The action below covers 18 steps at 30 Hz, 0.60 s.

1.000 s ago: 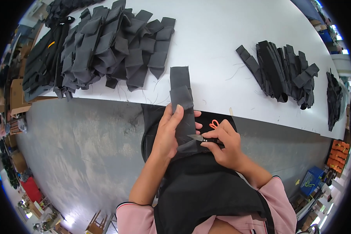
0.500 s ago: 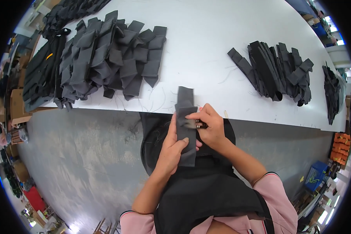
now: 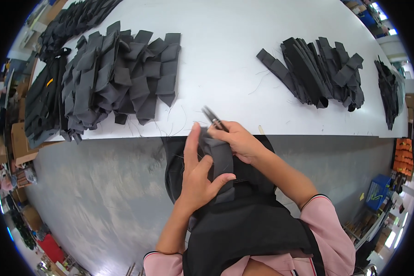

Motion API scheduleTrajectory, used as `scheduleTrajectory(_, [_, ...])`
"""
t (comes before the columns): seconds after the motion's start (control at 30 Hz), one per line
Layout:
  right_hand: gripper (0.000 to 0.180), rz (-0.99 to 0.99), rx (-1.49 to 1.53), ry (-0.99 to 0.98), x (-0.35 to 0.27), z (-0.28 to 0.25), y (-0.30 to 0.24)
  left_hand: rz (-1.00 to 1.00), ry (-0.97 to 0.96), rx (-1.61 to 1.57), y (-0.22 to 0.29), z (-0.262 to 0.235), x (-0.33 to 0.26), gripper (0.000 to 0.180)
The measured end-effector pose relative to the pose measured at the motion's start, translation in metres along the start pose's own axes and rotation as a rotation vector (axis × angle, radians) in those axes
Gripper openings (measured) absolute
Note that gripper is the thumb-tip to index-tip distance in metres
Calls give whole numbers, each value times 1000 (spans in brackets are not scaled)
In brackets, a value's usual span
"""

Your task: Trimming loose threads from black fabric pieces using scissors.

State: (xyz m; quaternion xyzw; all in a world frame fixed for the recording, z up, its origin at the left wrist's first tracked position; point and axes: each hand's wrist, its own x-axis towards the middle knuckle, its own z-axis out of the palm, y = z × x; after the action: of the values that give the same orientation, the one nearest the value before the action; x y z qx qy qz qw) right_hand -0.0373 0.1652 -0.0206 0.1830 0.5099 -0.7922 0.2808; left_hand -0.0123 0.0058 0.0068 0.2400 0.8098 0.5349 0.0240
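A dark grey fabric strip [image 3: 221, 158] with folded, layered sections hangs in front of my lap, just below the table's near edge. My left hand [image 3: 198, 181] holds it from the left: the thumb lies across its lower part, and the index finger stretches up beside it. At the strip's upper end, my right hand [image 3: 244, 143] is closed around a slim black and metal tool [image 3: 214, 118] that looks like thread snips. The tool's tip points up and left, over the table edge. Fingers of the right hand also touch the strip's top.
On the white table [image 3: 225, 60], a large pile of grey fabric strips [image 3: 106, 78] lies left, beside dark garment pieces [image 3: 46, 94]. A smaller strip bundle [image 3: 308, 73] lies right, with another dark bundle [image 3: 388, 94] beyond. Loose threads are scattered about. A blue crate [image 3: 378, 192] stands at lower right.
The strip has come down toward my lap, its upper end now bent. My right hand has turned, swinging the tool up and left. My left hand's fingers have spread along the strip.
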Motion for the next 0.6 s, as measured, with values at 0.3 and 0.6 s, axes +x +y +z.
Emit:
scheduleTrajectory(0.3, [19,-590,-626,346,-35,-15,19,-277,105,-191,-32,4,-17,31])
scheduleTrajectory(0.6, [31,-725,-1020,275,-70,-11,14,-303,42,-320,-33,3,-16,40])
